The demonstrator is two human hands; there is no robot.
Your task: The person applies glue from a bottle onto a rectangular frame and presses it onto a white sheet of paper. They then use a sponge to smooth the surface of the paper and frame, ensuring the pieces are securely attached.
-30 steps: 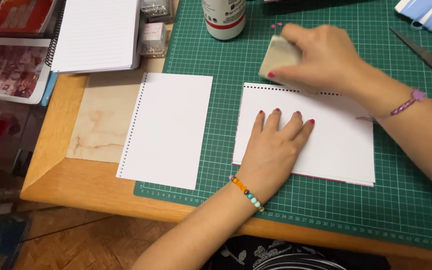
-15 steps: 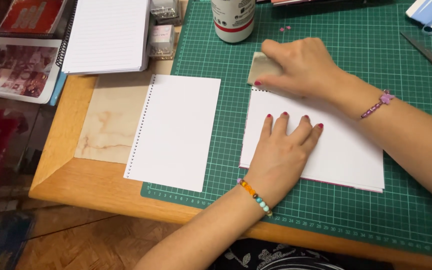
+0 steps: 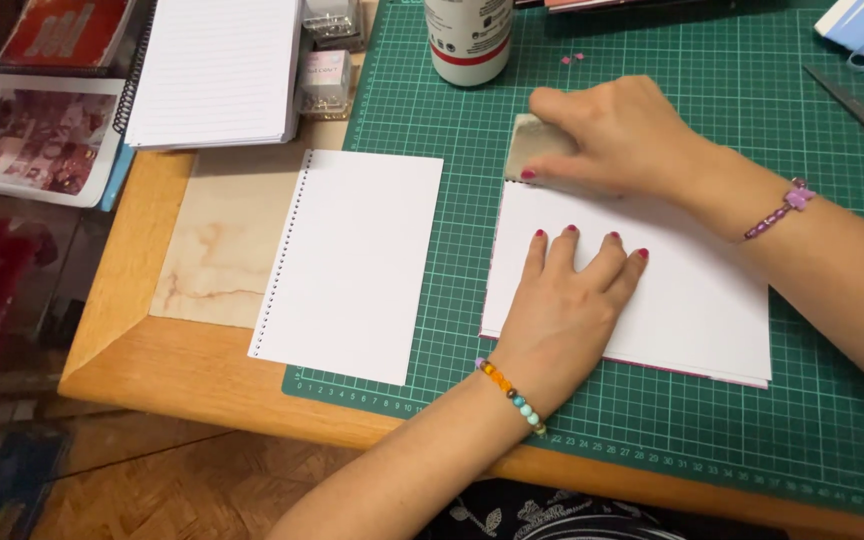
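We are pressing left hand (image 3: 567, 300) flat, fingers spread, on white sheet (image 3: 692, 290) at centre; right hand (image 3: 617, 135) gripping beige block (image 3: 532, 145) at sheet's upper-left corner.

a white cylindrical bottle (image 3: 468, 40) stands at the far edge of the green cutting mat (image 3: 652, 440), its label white with a red band and dark print. left of it, two small clear plastic boxes (image 3: 330, 60) with pale labels sit beside a lined notebook (image 3: 217, 70). a red package (image 3: 57, 30) lies at the far left.
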